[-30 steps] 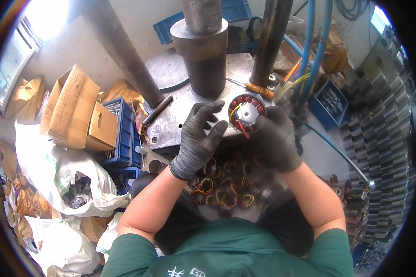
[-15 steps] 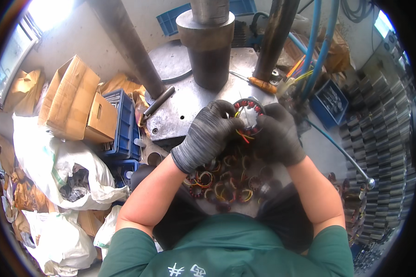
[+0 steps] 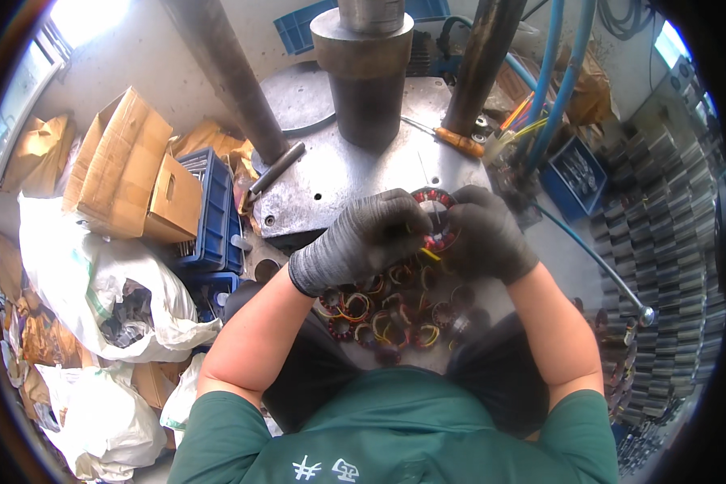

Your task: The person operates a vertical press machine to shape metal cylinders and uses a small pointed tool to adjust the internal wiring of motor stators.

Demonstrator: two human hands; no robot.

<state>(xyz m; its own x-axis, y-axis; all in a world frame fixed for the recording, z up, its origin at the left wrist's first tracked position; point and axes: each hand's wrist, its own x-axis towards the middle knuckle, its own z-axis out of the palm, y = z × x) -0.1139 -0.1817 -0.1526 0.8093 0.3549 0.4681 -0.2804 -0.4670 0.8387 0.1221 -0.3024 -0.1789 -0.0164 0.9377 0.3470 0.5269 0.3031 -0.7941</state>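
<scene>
Between my two gloved hands is a ring-shaped motor stator point(image 3: 436, 211) with red windings and a pale centre. My right hand point(image 3: 492, 234), in a dark grey glove, grips its right side. My left hand point(image 3: 371, 230), gloved alike, is closed at its left side, by the yellow and red lead wires point(image 3: 430, 254); its fingertips are partly hidden. Below my hands, several more wound stators point(image 3: 391, 323) with coloured leads lie in a heap between my knees. Just beyond my hands stands the metal press bed point(image 3: 355, 181).
A thick steel ram point(image 3: 363, 89) hangs over the bed between two columns. On the bed lie a metal rod point(image 3: 278, 169) and a wooden-handled screwdriver point(image 3: 460, 143). Blue crates point(image 3: 218, 214), cardboard boxes point(image 3: 117, 165) and white sacks point(image 3: 105, 298) crowd the left; stacked metal cylinders point(image 3: 661, 242) fill the right.
Both hands have come slightly nearer to me with the stator. The left fingers have shifted down along its left side, and the ring is turned differently. The lead wires show less.
</scene>
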